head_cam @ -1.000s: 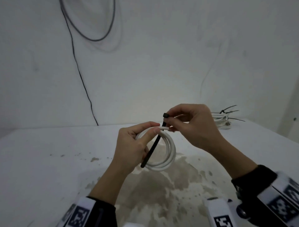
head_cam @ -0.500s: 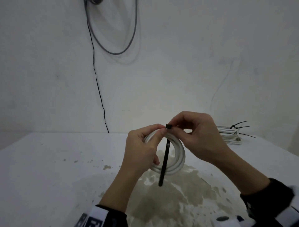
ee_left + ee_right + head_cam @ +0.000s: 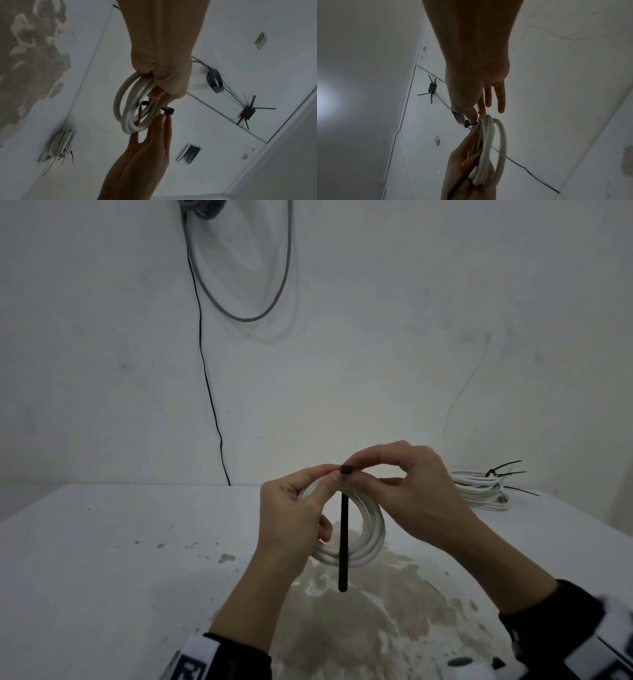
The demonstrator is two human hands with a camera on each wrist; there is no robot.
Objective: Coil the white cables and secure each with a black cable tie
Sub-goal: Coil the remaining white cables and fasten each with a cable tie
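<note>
Coil of white cable [image 3: 359,529] held upright in the air above the stained white counter [image 3: 102,559], between both hands. Left hand [image 3: 291,518] grips the coil's left side, fingers curled round the bundled turns, thumb up at the top of the loop. Right hand [image 3: 411,491] pinches the head of the black cable tie [image 3: 343,529] between thumb and forefinger at the top of the coil; other fingers loosely extended in the right wrist view. Tie strap hangs straight down across the coil's opening, free end below the lowest turn. Tied white cable bundle [image 3: 483,491] lies on the counter at far right, well apart. Grey cable loop [image 3: 239,268] hangs on the wall.
</note>
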